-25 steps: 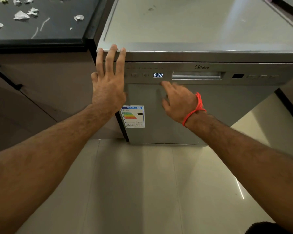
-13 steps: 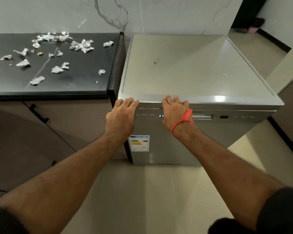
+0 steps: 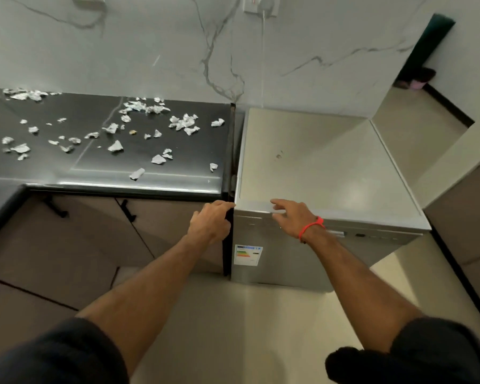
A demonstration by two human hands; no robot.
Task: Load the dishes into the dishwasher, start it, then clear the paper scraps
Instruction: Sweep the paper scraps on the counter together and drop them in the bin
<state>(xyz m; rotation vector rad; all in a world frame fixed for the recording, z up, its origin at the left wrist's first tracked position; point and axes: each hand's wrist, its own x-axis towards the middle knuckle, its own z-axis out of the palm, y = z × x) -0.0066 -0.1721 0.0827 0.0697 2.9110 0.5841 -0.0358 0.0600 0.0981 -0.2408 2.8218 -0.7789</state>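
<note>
The silver dishwasher [image 3: 324, 167] stands with its door closed, an energy label on its front. My left hand [image 3: 211, 223] hovers at its front left corner, fingers loosely curled, holding nothing. My right hand [image 3: 294, 217], with a red band on the wrist, reaches over the front top edge with fingers spread; nothing is in it. Several crumpled white paper scraps [image 3: 183, 123] lie scattered across the black countertop [image 3: 67, 167] to the left. No dishes are in view.
Brown cabinet doors with black handles [image 3: 128, 210] sit under the countertop. A marble wall [image 3: 205, 51] rises behind. Beige tiled floor [image 3: 233, 314] lies below my arms. A brown cabinet side [image 3: 463, 217] stands to the right of the dishwasher.
My view has risen and pulled back. Both hands have lifted off the dishwasher's top edge, and the left has drifted left to the corner.
</note>
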